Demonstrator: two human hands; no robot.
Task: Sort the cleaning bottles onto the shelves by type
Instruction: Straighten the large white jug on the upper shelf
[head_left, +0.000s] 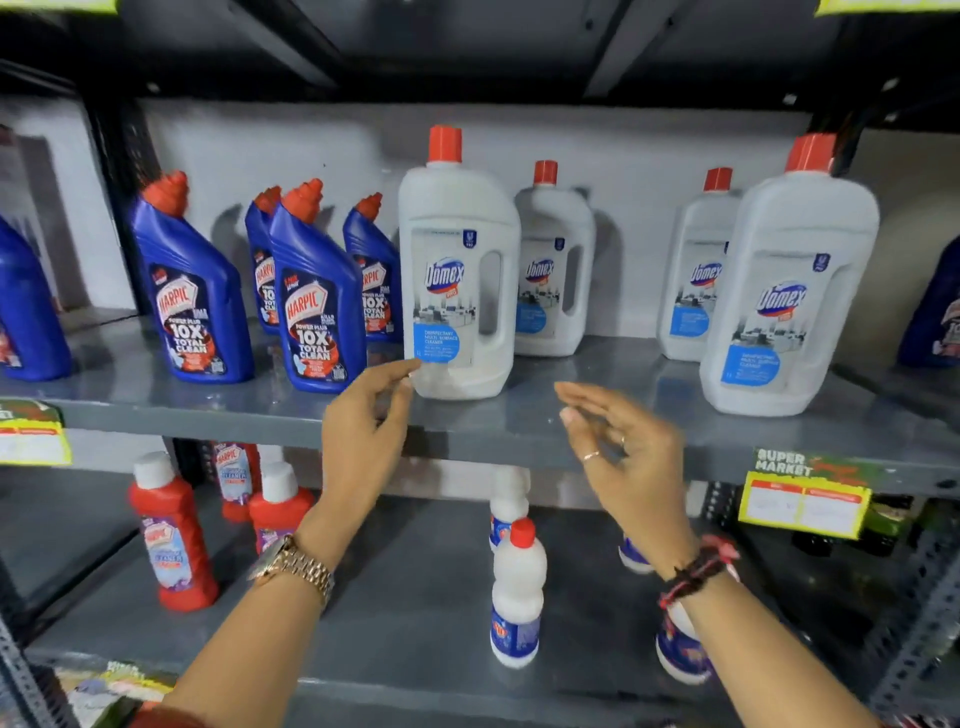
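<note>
On the upper grey shelf (571, 410) stand several blue Harpic bottles (189, 291) at the left and several white Domex jugs with red caps. The nearest Domex jug (457, 270) is upright at the shelf's middle. My left hand (363, 431) is open, its fingertips just at that jug's lower left corner. My right hand (623, 441) hovers open to the jug's lower right, apart from it. Another large Domex jug (789, 291) stands at the right. On the lower shelf are red Harpic bottles (174, 530) and small white bottles (517, 597).
Yellow price tags (802, 504) hang on the shelf edge at right and left. Dark metal uprights (119, 171) frame the shelf bay. A blue bottle (935, 312) stands at the far right, another (26, 312) at the far left.
</note>
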